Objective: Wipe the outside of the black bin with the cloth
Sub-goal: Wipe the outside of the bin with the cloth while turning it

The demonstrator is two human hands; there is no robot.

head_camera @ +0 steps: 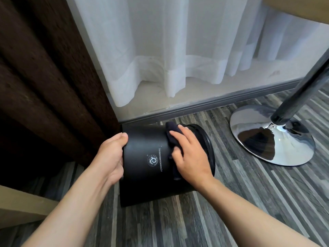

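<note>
The black bin [146, 177] lies tipped on its side on the striped floor, its open rim facing right and a white logo showing on its wall. My left hand [111, 157] grips the bin's base end at the left. My right hand [190, 154] presses a dark cloth [171, 129] flat against the bin's wall near the rim. Most of the cloth is hidden under that hand.
A chrome round stand base [249, 139] with a dark pole [300, 86] stands on the floor to the right. A brown curtain [44, 77] hangs at the left, a white sheer curtain [178, 41] behind. A grey skirting strip [213, 102] runs behind the bin. Wooden furniture edge [21, 205] sits at lower left.
</note>
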